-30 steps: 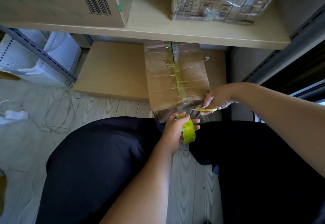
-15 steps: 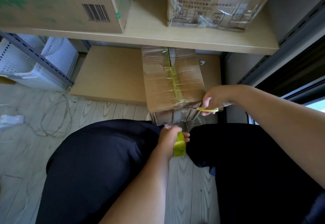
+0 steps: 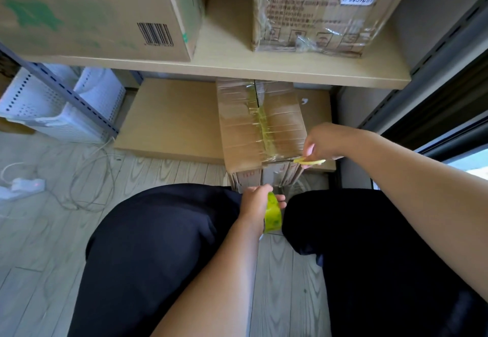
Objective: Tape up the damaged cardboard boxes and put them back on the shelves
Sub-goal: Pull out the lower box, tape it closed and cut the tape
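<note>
A worn cardboard box (image 3: pixel 243 135) stands on the bottom shelf board, with yellowish tape along its top seam and clear strips across it. Its near edge juts toward my knees. My left hand (image 3: pixel 254 203) grips a yellow-green tape roll (image 3: pixel 273 217) low in front of the box, between my legs. My right hand (image 3: pixel 323 142) holds yellow-handled scissors (image 3: pixel 310 161) at the box's near right top edge.
A wooden shelf (image 3: pixel 227 69) overhangs the box and carries a large barcoded carton (image 3: pixel 92 14) and a plastic-wrapped carton (image 3: pixel 317 11). White perforated baskets (image 3: pixel 52 104) and a power strip (image 3: pixel 23 186) with cables lie left. A dark window frame is on the right.
My left hand has pulled the tape roll down and toward me, away from the box's front edge. My right hand with the scissors stays at the box edge. The view has tilted up slightly.
</note>
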A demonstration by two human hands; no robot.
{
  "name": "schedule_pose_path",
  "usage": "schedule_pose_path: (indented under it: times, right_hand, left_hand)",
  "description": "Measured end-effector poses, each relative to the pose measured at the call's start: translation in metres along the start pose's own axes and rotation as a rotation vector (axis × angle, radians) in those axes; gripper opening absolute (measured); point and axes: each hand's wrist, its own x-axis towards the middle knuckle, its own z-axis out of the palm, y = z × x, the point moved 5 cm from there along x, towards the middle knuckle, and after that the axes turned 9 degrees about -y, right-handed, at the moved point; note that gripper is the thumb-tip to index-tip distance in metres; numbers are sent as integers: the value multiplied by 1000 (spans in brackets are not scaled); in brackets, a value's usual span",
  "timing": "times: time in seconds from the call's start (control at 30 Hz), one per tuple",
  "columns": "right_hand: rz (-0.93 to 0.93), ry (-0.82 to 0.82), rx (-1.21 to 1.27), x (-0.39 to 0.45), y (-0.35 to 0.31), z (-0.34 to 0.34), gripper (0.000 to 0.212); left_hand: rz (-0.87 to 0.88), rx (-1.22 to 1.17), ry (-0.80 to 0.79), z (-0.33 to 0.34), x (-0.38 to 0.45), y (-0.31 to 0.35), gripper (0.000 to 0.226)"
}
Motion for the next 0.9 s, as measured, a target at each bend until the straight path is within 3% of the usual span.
schedule_pose_path:
  times: [0.2, 0.37, 0.53, 0.77, 0.9]
  right_hand:
    - [-7, 20, -58, -2, -6, -4, 11]
    - [93, 70, -103, -3, -11, -9, 9]
    - [2, -72, -100, -12, -22, -7, 26]
    - [142, 39, -190, -18, -20, -24, 7]
    - [27, 136, -93, -49, -36, -51, 25]
  left_hand:
    - [24, -9, -9, 6, 5, 7, 8]
    - [17, 15, -1, 4, 4, 3, 9]
    - [42, 60, 16, -2, 2, 6, 12]
    - [86, 119, -22, 7, -4, 20, 13]
    - [172, 164, -80, 17, -35, 63, 9]
